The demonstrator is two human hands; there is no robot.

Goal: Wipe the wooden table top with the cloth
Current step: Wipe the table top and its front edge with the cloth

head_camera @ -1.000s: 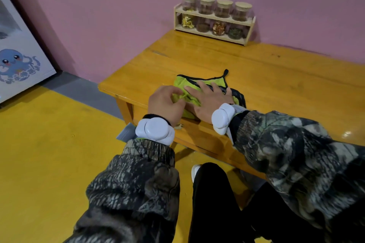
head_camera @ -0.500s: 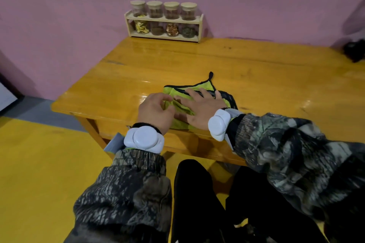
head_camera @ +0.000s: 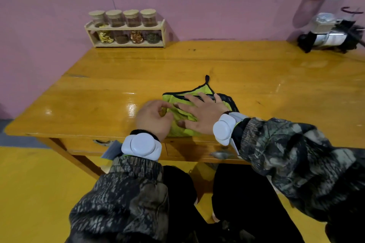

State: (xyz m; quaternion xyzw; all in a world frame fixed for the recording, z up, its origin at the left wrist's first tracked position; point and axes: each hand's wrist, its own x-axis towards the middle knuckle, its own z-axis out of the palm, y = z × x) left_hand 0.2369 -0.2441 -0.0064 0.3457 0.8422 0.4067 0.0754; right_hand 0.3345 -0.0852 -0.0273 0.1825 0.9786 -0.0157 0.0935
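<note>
No writing, label or number can be read anywhere — the spice jars (head_camera: 122,18) in their wooden rack (head_camera: 126,34) carry no legible labels.

We seem to be in a plain home room: a wooden worktop (head_camera: 197,65) with drawers against a pink wall (head_camera: 49,16), a spice rack (head_camera: 126,28) of jars, yellow floor (head_camera: 39,183).

glossy wooden table top (head_camera: 197,65), soft cloth (head_camera: 181,120)
</note>
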